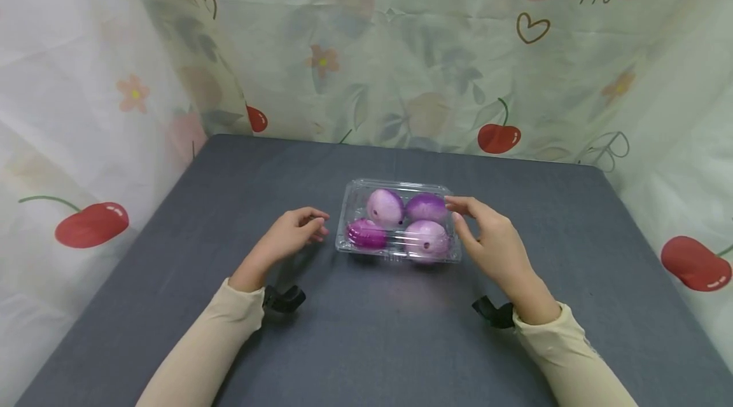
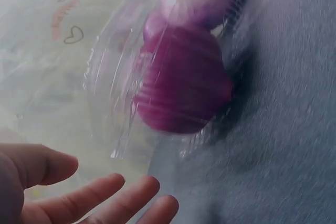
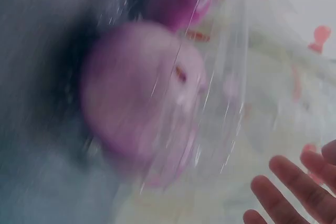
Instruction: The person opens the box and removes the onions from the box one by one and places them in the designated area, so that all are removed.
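A clear plastic box sits on the table in the head view, with several purple onions inside. The deeper magenta onion lies at the front left; a paler onion is at the front right. To the box's left, my left hand hovers with loosely bent fingers, holding nothing. My right hand is at the right side, its fingertips overlapping the box's edge in the head view; contact cannot be told. In the left wrist view, the fingers are apart from the box. The right wrist view shows spread fingers beside the plastic wall.
The table has a dark grey cover. A patterned curtain with cherries, flowers and lettering hangs behind it and along both sides. A black strap is at the left wrist, another strap at the right.
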Demonstrator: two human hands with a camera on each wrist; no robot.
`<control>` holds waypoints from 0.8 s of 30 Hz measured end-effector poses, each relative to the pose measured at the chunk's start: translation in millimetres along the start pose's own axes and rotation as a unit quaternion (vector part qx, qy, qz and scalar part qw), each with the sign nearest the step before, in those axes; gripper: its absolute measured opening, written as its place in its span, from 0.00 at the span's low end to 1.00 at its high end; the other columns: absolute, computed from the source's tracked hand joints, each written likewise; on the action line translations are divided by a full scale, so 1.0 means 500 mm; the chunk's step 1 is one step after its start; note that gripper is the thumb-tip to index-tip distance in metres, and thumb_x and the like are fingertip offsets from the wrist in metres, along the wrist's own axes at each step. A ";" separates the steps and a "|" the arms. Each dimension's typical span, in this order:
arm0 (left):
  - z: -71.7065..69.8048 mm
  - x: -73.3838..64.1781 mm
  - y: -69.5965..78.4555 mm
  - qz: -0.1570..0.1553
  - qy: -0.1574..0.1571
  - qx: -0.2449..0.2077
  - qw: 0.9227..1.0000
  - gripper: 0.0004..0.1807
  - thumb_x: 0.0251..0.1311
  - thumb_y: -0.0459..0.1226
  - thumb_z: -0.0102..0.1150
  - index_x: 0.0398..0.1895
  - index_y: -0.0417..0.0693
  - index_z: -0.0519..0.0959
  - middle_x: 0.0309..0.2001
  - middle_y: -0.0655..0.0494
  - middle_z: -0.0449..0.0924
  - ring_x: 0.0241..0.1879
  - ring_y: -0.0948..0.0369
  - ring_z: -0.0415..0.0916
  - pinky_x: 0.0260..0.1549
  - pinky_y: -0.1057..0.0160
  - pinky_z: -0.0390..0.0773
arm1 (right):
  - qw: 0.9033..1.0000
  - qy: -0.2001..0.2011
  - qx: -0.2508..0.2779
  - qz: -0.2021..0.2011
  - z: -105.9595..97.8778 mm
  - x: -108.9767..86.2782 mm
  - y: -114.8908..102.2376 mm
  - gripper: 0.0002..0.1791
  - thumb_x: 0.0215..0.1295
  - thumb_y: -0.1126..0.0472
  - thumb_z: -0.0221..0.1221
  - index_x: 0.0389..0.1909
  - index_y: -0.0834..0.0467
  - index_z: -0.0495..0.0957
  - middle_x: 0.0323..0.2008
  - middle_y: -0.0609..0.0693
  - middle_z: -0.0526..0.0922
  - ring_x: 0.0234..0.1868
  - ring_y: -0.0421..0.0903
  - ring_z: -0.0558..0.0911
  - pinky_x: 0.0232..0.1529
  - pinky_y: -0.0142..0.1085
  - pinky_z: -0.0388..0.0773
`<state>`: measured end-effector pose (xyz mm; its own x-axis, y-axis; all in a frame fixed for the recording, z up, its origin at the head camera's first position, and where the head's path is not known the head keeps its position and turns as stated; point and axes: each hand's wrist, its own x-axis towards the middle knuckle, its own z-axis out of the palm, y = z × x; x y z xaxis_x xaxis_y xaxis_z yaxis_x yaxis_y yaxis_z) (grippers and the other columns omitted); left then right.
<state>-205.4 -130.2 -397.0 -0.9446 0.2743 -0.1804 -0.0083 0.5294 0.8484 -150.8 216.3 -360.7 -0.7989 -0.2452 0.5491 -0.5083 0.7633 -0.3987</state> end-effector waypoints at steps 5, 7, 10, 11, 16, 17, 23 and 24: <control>0.010 0.001 -0.006 -0.022 -0.016 -0.080 0.996 0.19 0.74 0.38 0.43 0.60 0.35 0.72 0.46 0.39 0.82 0.42 0.53 0.83 0.42 0.57 0.83 | 0.999 0.000 0.005 -0.045 0.023 0.012 -0.030 0.21 0.66 0.63 0.59 0.60 0.58 0.75 0.53 0.54 0.82 0.55 0.52 0.80 0.55 0.50 0.77; 0.015 0.001 -0.009 -0.040 -0.024 -0.107 0.993 0.19 0.75 0.38 0.42 0.61 0.35 0.71 0.48 0.38 0.82 0.41 0.55 0.83 0.41 0.58 0.84 | 0.998 -0.004 0.008 -0.063 0.034 0.017 -0.041 0.24 0.65 0.63 0.60 0.62 0.58 0.73 0.55 0.55 0.80 0.57 0.52 0.78 0.58 0.50 0.75; 0.023 0.002 -0.013 -0.070 -0.034 -0.152 0.985 0.19 0.75 0.37 0.41 0.61 0.36 0.69 0.50 0.38 0.80 0.42 0.57 0.82 0.41 0.58 0.84 | 0.996 -0.015 0.013 -0.090 0.053 0.024 -0.058 0.27 0.64 0.62 0.60 0.64 0.59 0.71 0.59 0.55 0.78 0.60 0.52 0.76 0.61 0.50 0.73; 0.026 0.001 -0.014 -0.079 -0.036 -0.169 0.982 0.19 0.75 0.37 0.40 0.62 0.36 0.69 0.51 0.38 0.80 0.42 0.57 0.82 0.42 0.58 0.84 | 0.995 -0.018 0.015 -0.098 0.061 0.027 -0.063 0.28 0.63 0.62 0.60 0.65 0.59 0.70 0.60 0.56 0.77 0.61 0.53 0.75 0.62 0.50 0.72; 0.038 -0.003 -0.021 -0.099 -0.051 -0.235 0.966 0.19 0.75 0.37 0.41 0.62 0.36 0.68 0.49 0.41 0.80 0.41 0.58 0.82 0.44 0.55 0.84 | 0.989 -0.033 0.018 -0.141 0.102 0.035 -0.093 0.29 0.64 0.61 0.59 0.66 0.59 0.68 0.64 0.57 0.73 0.65 0.53 0.72 0.65 0.51 0.69; 0.040 -0.005 -0.022 -0.101 -0.055 -0.246 0.962 0.19 0.75 0.37 0.41 0.61 0.36 0.68 0.48 0.43 0.80 0.41 0.58 0.82 0.44 0.54 0.84 | 0.988 -0.036 0.017 -0.149 0.111 0.037 -0.099 0.29 0.64 0.61 0.60 0.66 0.59 0.69 0.64 0.57 0.73 0.66 0.53 0.72 0.65 0.51 0.69; 0.046 -0.011 -0.028 -0.106 -0.071 -0.302 0.945 0.18 0.73 0.36 0.45 0.60 0.35 0.68 0.40 0.51 0.80 0.40 0.59 0.83 0.44 0.54 0.84 | 0.983 -0.072 0.011 -0.166 0.161 0.038 -0.126 0.29 0.63 0.59 0.61 0.66 0.56 0.69 0.65 0.53 0.72 0.67 0.49 0.70 0.66 0.49 0.69; 0.047 -0.011 -0.029 -0.107 -0.074 -0.309 0.942 0.18 0.73 0.35 0.46 0.60 0.35 0.68 0.40 0.51 0.81 0.40 0.59 0.83 0.44 0.54 0.84 | 0.983 -0.074 0.009 -0.167 0.168 0.038 -0.129 0.29 0.64 0.59 0.61 0.66 0.56 0.70 0.65 0.54 0.72 0.66 0.50 0.71 0.66 0.49 0.69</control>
<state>-192.2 -120.6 -419.8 -0.8444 0.3470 -0.4081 -0.4255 0.0284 0.9045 -160.0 112.2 -386.0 -0.6242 -0.5660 0.5385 -0.7547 0.6151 -0.2283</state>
